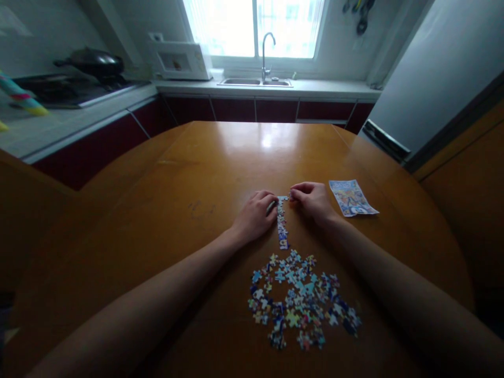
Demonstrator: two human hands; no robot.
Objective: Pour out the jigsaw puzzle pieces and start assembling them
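A narrow strip of joined jigsaw pieces (pixel 281 226) runs toward me on the wooden table, with a short arm turning right at its far end. Against its left side rests my left hand (pixel 258 214), fingertips touching the far corner and thumb apart from the fingers. My right hand (pixel 313 199) is closed in a pinch on a small puzzle piece (pixel 291 195), beside the right end of the short arm. The piece is mostly covered by fingers. Nearer to me lies a loose heap of puzzle pieces (pixel 305 287), in blue, white, yellow and dark colours.
A printed picture sheet (pixel 352 198) lies right of my right hand on the wooden table (pixel 189 178). Beyond the table are a counter with a sink (pixel 240 82), a white microwave (pixel 181 60), a stove with a black wok (pixel 94 60), and a fridge (pixel 433 73) at right.
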